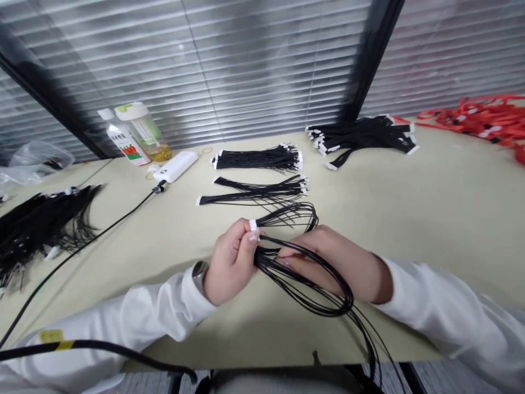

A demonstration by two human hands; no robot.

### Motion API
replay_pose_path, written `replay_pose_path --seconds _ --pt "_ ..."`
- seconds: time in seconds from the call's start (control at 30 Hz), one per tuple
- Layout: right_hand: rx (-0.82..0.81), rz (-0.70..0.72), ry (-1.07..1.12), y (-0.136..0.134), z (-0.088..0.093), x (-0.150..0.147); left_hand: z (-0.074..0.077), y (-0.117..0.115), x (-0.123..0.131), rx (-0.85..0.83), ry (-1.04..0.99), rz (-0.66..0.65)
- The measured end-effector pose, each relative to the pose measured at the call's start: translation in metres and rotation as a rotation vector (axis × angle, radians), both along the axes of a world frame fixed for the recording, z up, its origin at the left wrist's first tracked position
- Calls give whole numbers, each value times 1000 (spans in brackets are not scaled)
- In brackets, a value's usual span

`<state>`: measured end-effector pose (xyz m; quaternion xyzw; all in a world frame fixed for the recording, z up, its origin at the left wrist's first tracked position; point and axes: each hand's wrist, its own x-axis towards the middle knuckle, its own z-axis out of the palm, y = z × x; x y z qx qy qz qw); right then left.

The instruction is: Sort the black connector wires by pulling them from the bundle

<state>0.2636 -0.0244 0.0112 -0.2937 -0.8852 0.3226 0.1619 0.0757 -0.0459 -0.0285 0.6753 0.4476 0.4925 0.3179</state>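
My left hand [230,264] is closed around a black wire harness [303,284], its thumb beside a small white connector [253,225]. From this hand the thin wires loop out to the right, and some hang over the table's front edge. My right hand [342,261] reaches in among the loops with thumb and finger brought together on wires close to the left hand. Exactly which strands it pinches is partly hidden. Just beyond the hands lie two loose black harnesses [254,195] with white ends.
Behind them lies a neat harness bundle [258,158]. More black cables [361,134] are heaped back right, red cables [476,120] far right, and a dark wire pile [45,224] left. Two bottles [141,131] stand near a white power bank [176,166] with a black cord [90,243].
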Motion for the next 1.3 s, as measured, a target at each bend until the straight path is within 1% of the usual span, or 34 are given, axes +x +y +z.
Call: replay_pose_path --seconds 0.1,0.2,0.33,0.43,0.63,0.73,0.87,0.93,1.1,1.3 --pt "-52 2 67 -3 0 -3 1 -2 0 61 62 -9" --pt "-81 -22 78 -6 0 -5 3 -3 0 87 128 -9" --pt "57 -40 78 -6 -2 -6 4 -3 0 91 163 2" --pt "161 -34 53 -6 -6 -8 3 -2 0 93 158 -13" --pt "298 -51 0 -7 -13 -10 3 0 0 73 166 -14" --pt "284 -35 23 -6 -10 -7 4 -2 0 110 166 -4" --pt "249 91 102 -5 -3 -3 8 -6 0 194 203 -27" --pt "254 128 123 -5 0 -3 9 -8 0 221 240 -41" --pt "257 160 120 -4 3 -3 9 -7 0 259 293 -28" --pt "217 136 12 -8 2 -6 9 -6 0 291 305 0"
